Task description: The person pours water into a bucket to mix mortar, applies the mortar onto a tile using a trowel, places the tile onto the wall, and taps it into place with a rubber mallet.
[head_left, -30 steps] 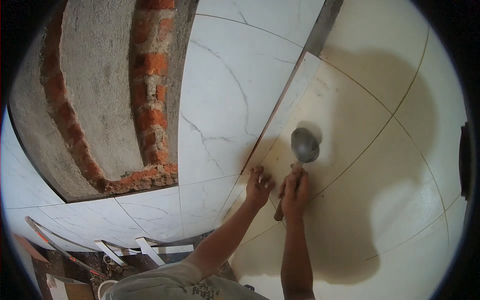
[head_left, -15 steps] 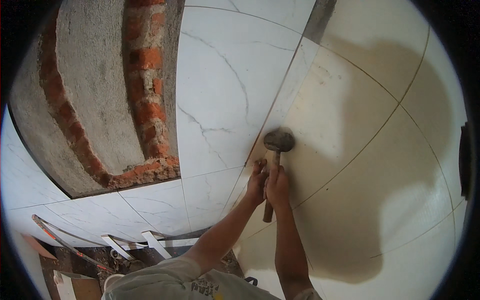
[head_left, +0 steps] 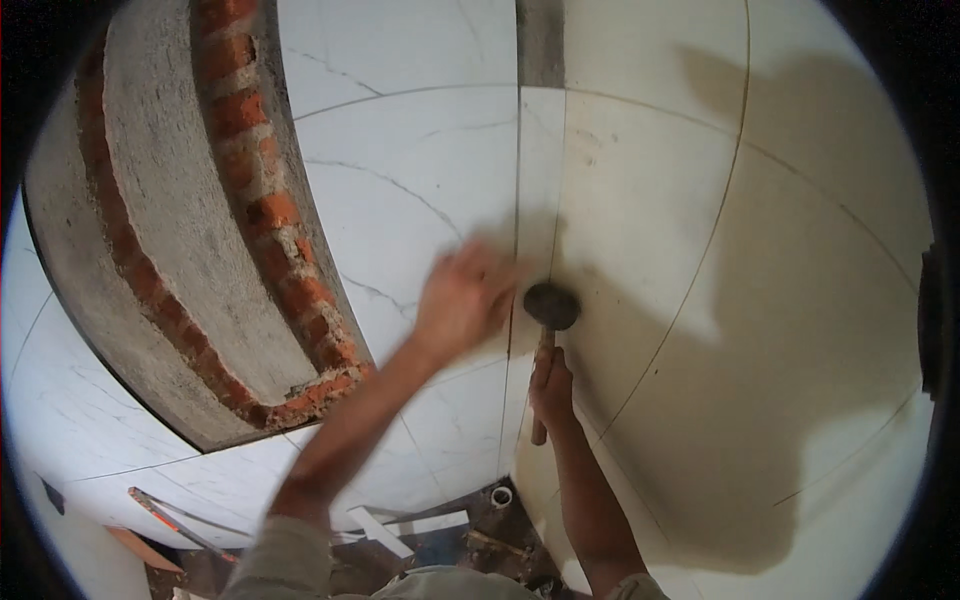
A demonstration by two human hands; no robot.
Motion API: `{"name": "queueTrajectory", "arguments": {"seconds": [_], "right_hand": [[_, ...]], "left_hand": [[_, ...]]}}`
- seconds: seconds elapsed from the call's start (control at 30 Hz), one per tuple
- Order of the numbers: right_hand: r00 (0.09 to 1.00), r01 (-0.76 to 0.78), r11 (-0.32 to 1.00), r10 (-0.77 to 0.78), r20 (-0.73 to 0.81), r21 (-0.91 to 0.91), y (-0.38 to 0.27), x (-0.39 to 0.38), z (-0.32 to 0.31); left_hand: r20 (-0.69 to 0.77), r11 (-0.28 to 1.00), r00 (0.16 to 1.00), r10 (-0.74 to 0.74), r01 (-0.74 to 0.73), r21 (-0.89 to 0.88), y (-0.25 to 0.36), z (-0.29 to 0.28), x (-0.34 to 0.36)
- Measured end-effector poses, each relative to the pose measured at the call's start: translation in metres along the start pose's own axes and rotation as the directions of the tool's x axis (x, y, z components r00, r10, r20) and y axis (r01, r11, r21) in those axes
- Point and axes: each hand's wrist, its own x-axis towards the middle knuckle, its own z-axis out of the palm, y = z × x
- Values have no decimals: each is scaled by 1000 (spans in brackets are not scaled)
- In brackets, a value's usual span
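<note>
My right hand (head_left: 551, 386) is wrapped round the wooden handle of a rubber mallet (head_left: 552, 306). The mallet's dark, round head points away from me, close to the corner where two tiled walls meet. My left hand (head_left: 462, 302) is raised in front of the white, grey-veined wall tile (head_left: 400, 180), left of the mallet. Motion smears its fingers, so their pose is unclear, and nothing shows in it. A narrow white tile strip (head_left: 538, 170) runs up along the corner, just beyond the mallet head.
To the left, a wall opening with exposed brick (head_left: 272, 211) and rough cement (head_left: 160, 190) interrupts the tiling. Cream tiles (head_left: 640, 230) cover the right wall. Below lie white offcut strips (head_left: 425, 524), an orange-edged hacksaw-like frame (head_left: 175, 518) and a white pipe end (head_left: 502, 496).
My left hand has left the mallet handle and moved up and left. The mallet stays in my right hand. The view has turned, showing the corner more upright.
</note>
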Motion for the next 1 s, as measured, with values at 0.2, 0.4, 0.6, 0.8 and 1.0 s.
{"name": "queueTrajectory", "arguments": {"seconds": [0.2,0.4,0.6,0.8,1.0], "right_hand": [[990,126,989,-122,-65,75,-14,-12,-3],[958,-285,560,154,241,778,112,-115,20],[966,-254,760,230,117,598,149,-134,59],[978,-199,844,206,41,498,166,-61,93],[984,-159,732,170,48,662,168,-45,109]], "left_hand": [[234,696,929,285,-369,617,-60,-18,105],[344,719,920,189,-368,589,-56,-4,115],[292,648,931,221,-364,669,-65,-1,101],[321,682,929,181,-354,639,-57,0,103],[228,665,938,261,-346,662,-66,5,107]]}}
